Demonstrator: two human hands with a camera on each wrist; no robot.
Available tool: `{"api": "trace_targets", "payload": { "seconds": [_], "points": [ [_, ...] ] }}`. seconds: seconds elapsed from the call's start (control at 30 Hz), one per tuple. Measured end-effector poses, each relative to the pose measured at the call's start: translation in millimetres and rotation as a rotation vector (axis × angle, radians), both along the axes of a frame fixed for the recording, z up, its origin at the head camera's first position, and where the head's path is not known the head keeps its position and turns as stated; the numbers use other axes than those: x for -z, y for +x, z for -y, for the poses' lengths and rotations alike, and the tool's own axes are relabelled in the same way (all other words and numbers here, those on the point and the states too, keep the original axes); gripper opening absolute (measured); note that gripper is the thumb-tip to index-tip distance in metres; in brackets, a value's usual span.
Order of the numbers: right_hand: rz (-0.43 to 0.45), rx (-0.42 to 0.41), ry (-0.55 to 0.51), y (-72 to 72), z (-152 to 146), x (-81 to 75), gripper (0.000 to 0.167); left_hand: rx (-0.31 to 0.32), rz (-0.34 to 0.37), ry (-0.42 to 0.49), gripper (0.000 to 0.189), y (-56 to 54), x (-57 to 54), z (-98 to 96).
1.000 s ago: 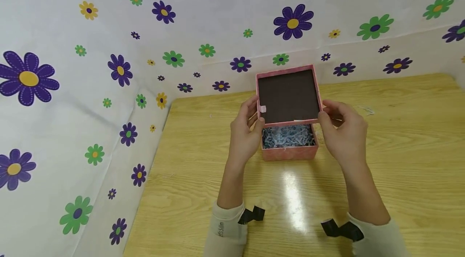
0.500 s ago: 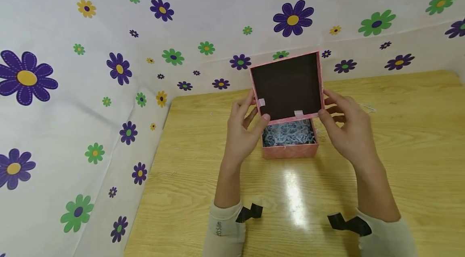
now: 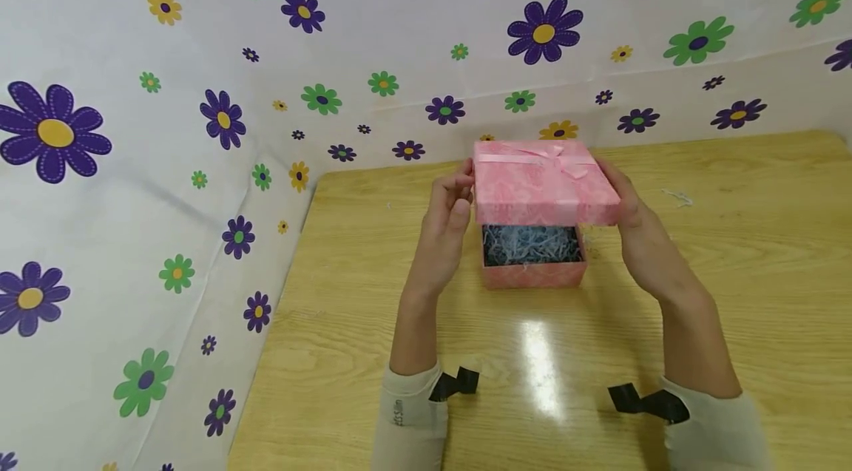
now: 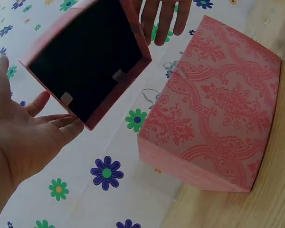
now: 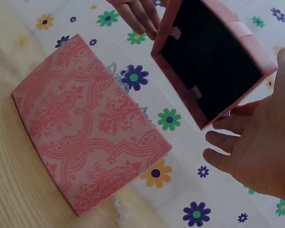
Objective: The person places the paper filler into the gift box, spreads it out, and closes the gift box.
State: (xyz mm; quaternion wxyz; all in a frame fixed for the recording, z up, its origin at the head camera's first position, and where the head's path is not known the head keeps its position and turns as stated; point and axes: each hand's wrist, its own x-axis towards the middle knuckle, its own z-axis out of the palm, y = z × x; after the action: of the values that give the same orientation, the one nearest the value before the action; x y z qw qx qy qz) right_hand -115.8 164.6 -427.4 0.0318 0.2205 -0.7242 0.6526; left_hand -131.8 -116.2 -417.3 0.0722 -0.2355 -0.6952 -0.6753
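Note:
A pink gift box lid with a ribbon bow on top is held up between both hands, over the back part of an open pink box. Pale blue shredded paper fills the box. My left hand holds the lid's left side, and my right hand grips its right side. In the left wrist view the lid's dark inner face shows, with small pieces of tape near its edge. The right wrist view has the box's patterned side standing on the table, below the lid.
The box stands on a wood-grain table. Behind and to the left hangs a white flower-printed sheet. A few pale paper shreds lie on the table to the right. Black straps stick out from both sleeves.
The lid first tilted up with its dark inside facing me, then tipped forward, so its ribboned top now shows. Both hands turned with it; the box stayed put.

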Motion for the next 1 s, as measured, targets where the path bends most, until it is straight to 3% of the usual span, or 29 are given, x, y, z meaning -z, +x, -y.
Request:
{"api": "trace_targets", "payload": {
  "seconds": [0.17,0.27,0.37,0.5,0.63,0.8,1.0],
  "points": [
    [0.085,-0.060,0.086,-4.0,4.1,6.6,0.064,-0.054,0.197,-0.065,0.072,-2.0,3.9,-6.8],
    [0.116,-0.053,0.136,-6.6,9.8,9.3,0.062,-0.078,0.286,-0.136,0.070,-3.2,6.8,-13.6],
    [0.123,-0.017,0.174,-6.7,14.4,10.2,0.062,-0.094,0.267,-0.203,0.069,-3.4,9.7,-20.0],
    [0.102,0.044,0.199,-3.7,16.3,7.7,0.063,-0.158,0.214,-0.225,0.062,-3.3,10.4,-24.6],
    [0.050,0.088,0.207,-2.1,17.9,2.8,0.062,-0.256,0.208,-0.184,0.057,-3.3,9.4,-27.1],
    [-0.038,0.194,0.195,-0.1,22.5,-1.2,0.058,-0.338,0.215,-0.059,0.053,-3.6,13.6,-30.5],
    [-0.065,0.277,0.164,-1.1,28.7,0.9,0.053,-0.443,0.145,-0.002,0.048,-7.2,20.1,-37.5]
  ]
}}
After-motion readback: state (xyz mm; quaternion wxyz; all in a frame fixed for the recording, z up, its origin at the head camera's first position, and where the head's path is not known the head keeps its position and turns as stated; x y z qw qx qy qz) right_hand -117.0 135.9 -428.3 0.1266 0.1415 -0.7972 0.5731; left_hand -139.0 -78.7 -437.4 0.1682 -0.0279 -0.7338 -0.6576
